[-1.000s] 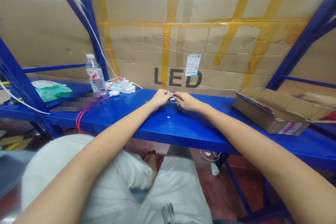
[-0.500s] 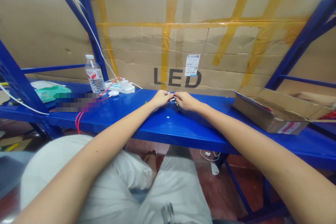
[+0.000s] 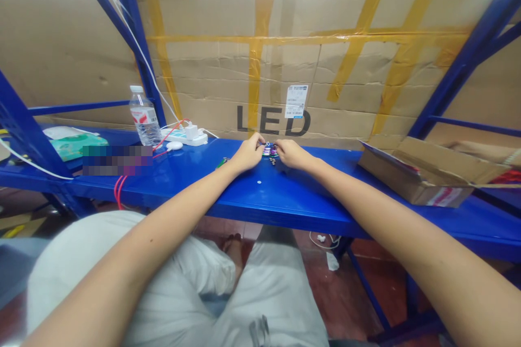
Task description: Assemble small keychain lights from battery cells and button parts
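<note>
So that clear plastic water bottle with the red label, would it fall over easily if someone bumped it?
Probably, yes. The clear plastic water bottle with the red label stands upright, tall and narrow, on the smooth blue metal shelf, so a sideways knock could tip it. Once down, its round body would likely roll. How full it is I cannot tell, so its weight is uncertain.

bottle (image 3: 144,116) left on shelf (image 3: 252,195) | power strip (image 3: 185,135) right of it | cardboard sheet (image 3: 285,65) behind | open carton (image 3: 427,171) far right

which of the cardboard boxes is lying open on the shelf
The small cardboard box at the right, flaps open; the big taped LED box stands shut behind the hands.
</note>
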A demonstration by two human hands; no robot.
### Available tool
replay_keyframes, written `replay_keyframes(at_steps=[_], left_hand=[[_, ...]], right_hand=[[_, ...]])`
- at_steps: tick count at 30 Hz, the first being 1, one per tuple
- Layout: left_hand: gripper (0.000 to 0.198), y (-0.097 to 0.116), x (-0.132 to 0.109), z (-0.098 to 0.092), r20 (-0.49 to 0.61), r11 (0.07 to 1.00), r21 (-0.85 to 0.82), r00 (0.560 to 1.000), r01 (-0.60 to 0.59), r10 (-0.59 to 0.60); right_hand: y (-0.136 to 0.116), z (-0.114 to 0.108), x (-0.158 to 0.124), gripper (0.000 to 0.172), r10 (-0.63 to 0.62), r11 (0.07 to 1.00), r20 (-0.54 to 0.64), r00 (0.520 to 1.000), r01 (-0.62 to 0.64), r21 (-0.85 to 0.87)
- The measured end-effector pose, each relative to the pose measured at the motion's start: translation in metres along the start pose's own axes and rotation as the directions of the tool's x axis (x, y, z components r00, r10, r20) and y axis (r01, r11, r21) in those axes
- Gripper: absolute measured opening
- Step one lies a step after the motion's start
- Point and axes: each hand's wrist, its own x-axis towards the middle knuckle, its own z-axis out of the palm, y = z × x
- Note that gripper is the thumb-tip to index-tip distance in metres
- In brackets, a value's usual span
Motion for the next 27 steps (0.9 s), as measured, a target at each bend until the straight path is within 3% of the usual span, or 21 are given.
replay_keyframes(at_steps=[4,13,21,27], left_hand=[[0.012,-0.0005,-0.0054,-0.0035,0.082,0.969,0.132,0.976,-0.21,0.2],[0.02,-0.0021,-0.0049,-0.0019,0.174,0.879,0.31,0.93,-0.363,0.322],[0.022,0.0031,-0.0079,0.0007,0.153,0.842,0.451,0.955,-0.297,0.255],[0.016,-0.0012,-0.0042,-0.0041,0.061,0.901,0.386,0.979,-0.201,0.192]], right_hand=[[0.001,0.0008,0.0007,0.026,0.02,1.0,-0.018,1.0,-0.02,0.004],[-0.0031,0.0021,0.0011,0.025,0.02,0.999,-0.004,1.0,-0.02,0.032],[-0.0045,0.0043,0.0019,0.025,0.017,1.0,0.0,1.0,-0.017,0.01],[-0.006,0.002,0.0024,0.026,0.026,0.997,0.024,0.999,-0.028,0.076]])
